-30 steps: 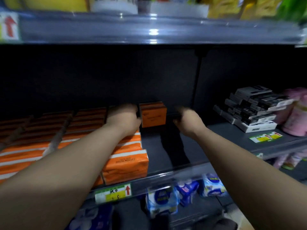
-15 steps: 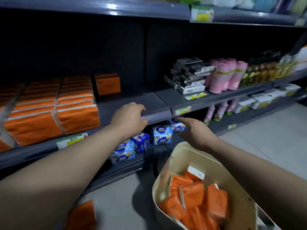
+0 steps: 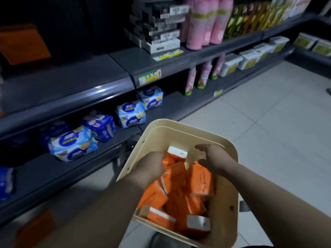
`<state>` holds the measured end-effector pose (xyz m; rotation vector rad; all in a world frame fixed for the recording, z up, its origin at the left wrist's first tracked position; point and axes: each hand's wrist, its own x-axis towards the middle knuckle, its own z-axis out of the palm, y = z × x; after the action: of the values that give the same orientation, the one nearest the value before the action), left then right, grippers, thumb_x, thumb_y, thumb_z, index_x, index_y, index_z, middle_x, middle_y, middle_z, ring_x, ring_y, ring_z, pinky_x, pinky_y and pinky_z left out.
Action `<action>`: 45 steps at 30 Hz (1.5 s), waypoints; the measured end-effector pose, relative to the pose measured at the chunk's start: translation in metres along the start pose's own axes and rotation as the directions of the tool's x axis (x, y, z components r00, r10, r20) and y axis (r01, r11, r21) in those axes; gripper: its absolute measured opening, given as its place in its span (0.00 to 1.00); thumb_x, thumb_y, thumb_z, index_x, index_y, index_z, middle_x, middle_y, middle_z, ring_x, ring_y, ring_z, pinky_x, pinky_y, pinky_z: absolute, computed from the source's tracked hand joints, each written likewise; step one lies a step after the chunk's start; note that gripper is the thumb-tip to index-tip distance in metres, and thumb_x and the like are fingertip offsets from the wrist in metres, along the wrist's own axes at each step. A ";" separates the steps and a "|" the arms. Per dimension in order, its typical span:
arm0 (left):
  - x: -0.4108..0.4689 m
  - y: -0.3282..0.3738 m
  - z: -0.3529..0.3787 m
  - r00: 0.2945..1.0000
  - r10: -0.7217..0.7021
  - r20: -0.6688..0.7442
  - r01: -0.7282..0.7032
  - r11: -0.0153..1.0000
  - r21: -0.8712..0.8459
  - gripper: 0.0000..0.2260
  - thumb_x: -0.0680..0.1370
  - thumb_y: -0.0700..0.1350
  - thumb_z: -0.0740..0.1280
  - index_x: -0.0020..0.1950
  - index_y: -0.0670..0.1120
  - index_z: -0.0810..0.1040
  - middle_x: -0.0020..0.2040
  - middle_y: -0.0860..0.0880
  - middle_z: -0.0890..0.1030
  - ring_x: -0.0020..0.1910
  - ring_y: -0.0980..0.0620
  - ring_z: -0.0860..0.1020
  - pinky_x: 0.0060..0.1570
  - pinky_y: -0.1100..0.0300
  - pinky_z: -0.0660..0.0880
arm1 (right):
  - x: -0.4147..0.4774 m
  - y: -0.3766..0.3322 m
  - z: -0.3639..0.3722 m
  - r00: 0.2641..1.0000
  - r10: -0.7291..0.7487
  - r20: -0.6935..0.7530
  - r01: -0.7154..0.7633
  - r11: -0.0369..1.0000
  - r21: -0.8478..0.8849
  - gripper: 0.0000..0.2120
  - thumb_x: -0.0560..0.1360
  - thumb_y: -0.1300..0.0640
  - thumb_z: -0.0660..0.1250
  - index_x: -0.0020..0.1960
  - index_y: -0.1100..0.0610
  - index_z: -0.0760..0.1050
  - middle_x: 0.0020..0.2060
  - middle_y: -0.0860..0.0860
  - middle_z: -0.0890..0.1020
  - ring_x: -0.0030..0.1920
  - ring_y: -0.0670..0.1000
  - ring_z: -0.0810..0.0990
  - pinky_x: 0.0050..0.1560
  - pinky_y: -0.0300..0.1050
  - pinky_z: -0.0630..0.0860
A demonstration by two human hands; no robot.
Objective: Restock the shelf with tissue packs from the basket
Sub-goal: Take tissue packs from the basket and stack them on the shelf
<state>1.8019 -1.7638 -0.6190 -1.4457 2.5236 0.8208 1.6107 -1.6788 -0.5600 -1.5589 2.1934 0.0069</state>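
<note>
left hand: down inside the basket, back turned up; its fingers are hidden among the packs, so I cannot tell whether it grips one
right hand: just right of the left hand, above the packs; fingers and thumb spread in a loose curve, grasping nothing
packs: orange, heaped loose under both hands; one showing a white end sits between the two hands
basket: cream, its walls round both hands; the near rim lies below the wrists
shelf: ahead and left of the left hand, a bare grey board; a blurred orange pack stands at its far-left back
blue packs: on the lower shelf, left of the left hand
boxes: black and white, stacked far ahead of the right hand; pink bottles just right of them
floor: pale tiles to the right of the right hand
</note>
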 end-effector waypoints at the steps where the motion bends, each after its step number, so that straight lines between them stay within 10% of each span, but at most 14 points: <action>1: 0.008 -0.002 0.013 0.999 -0.005 0.037 0.005 1.000 0.001 0.18 0.73 0.48 0.68 0.62 0.47 0.75 0.62 0.46 0.77 0.62 0.45 0.75 0.59 0.54 0.73 | 0.004 0.006 0.006 1.000 0.018 0.014 -0.018 1.000 0.010 0.26 0.75 0.55 0.67 0.72 0.51 0.66 0.66 0.52 0.75 0.63 0.54 0.75 0.61 0.44 0.71; 16: 0.057 -0.017 0.086 0.967 -0.010 0.256 -0.012 0.996 0.083 0.24 0.76 0.52 0.67 0.67 0.43 0.68 0.67 0.43 0.72 0.65 0.44 0.71 0.61 0.52 0.70 | 0.049 0.052 0.055 0.982 0.173 0.071 -0.178 0.981 0.073 0.23 0.77 0.55 0.64 0.71 0.52 0.67 0.68 0.50 0.72 0.64 0.53 0.74 0.62 0.44 0.71; 23: 0.046 -0.018 0.024 1.000 -0.023 0.012 0.025 0.990 -0.140 0.09 0.76 0.46 0.65 0.54 0.45 0.70 0.54 0.44 0.78 0.49 0.41 0.79 0.50 0.50 0.77 | 0.051 0.054 0.066 0.965 0.227 0.130 -0.238 0.968 0.080 0.29 0.74 0.56 0.67 0.73 0.55 0.65 0.68 0.54 0.73 0.65 0.55 0.72 0.62 0.45 0.70; 30: 0.017 -0.023 -0.026 0.992 -0.054 -0.111 0.025 0.970 -0.244 0.14 0.77 0.46 0.67 0.60 0.45 0.70 0.54 0.46 0.77 0.53 0.45 0.76 0.46 0.60 0.67 | 0.055 0.052 0.087 0.916 0.300 0.266 -0.309 0.951 -0.009 0.44 0.67 0.54 0.74 0.76 0.55 0.53 0.66 0.60 0.69 0.66 0.60 0.68 0.65 0.50 0.69; 45: -0.012 -0.018 -0.072 0.979 -0.021 -0.202 -0.042 0.953 -0.300 0.13 0.77 0.46 0.67 0.60 0.47 0.70 0.51 0.50 0.76 0.47 0.52 0.75 0.45 0.60 0.68 | 0.046 0.013 0.068 0.946 0.228 0.229 -0.206 0.972 -0.114 0.30 0.64 0.54 0.76 0.64 0.54 0.71 0.61 0.57 0.74 0.59 0.57 0.76 0.56 0.45 0.74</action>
<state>1.8350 -1.7981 -0.5612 -1.6868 2.6428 1.1627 1.6110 -1.6975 -0.6407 -1.2761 2.1812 0.3486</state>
